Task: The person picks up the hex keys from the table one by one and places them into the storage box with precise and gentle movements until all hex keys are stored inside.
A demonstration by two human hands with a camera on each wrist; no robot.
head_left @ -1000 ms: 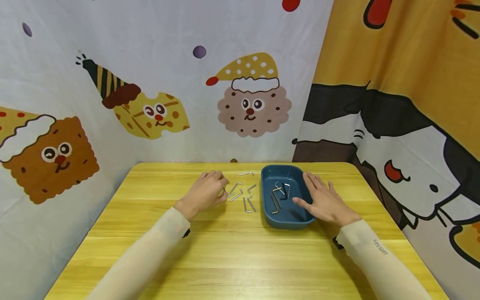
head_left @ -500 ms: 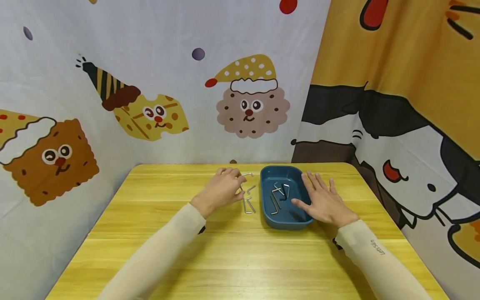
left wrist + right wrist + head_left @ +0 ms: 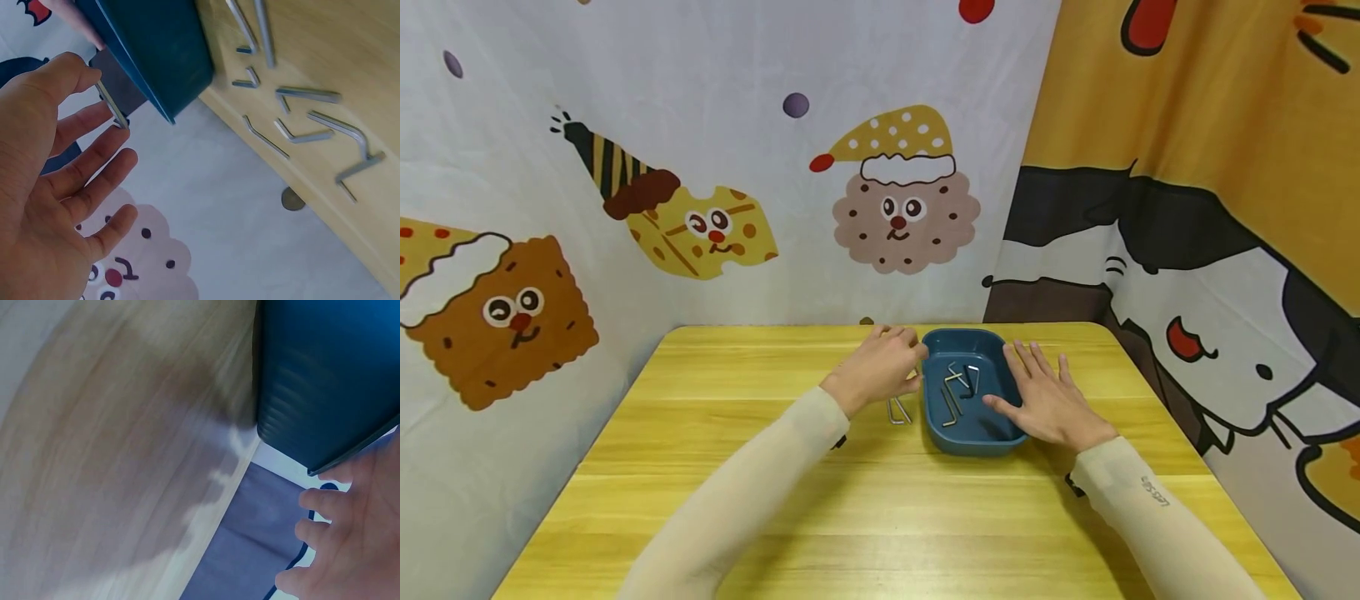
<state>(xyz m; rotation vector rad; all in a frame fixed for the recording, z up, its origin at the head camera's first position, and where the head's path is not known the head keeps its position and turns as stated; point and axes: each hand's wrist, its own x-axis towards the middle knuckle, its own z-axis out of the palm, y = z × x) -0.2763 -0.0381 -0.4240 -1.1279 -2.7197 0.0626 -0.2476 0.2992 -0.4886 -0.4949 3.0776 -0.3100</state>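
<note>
Backdrop: white cartoon cloth (image 3: 715,108) behind the bin; orange and black-white curtain (image 3: 1225,108) to its right.
Desk (image 3: 850,525): yellow wood grain, under the bin.
Blue bin (image 3: 973,448): landmark; upright, several L-shaped keys (image 3: 951,407) inside plus one black key (image 3: 968,381).
Loose keys (image 3: 307,95): silver, lying on the desk, left of the bin.
Left hand (image 3: 878,367): just beside the bin's left rim; thumb and fingertips pinching the held key (image 3: 112,105), other fingers loosely spread. Bin contact: can't tell.
Right hand (image 3: 1048,404): at the bin's right rim, fingers spread, thumb out over the interior. Pressing or only resting: can't tell.
Handling, my judgement: hold the pinch firm, since a thin key can roll between fingertips; lift above the bin's left rim before crossing; release low so it doesn't bounce; right hand should brace lightly, not tip the bin.
Head vs left wrist: head view shows the bin's contents but the left hand hides most loose keys and the held key; left wrist shows both, not the contents.
Right wrist only: bin's outer side wall and the right palm; no keys visible.
</note>
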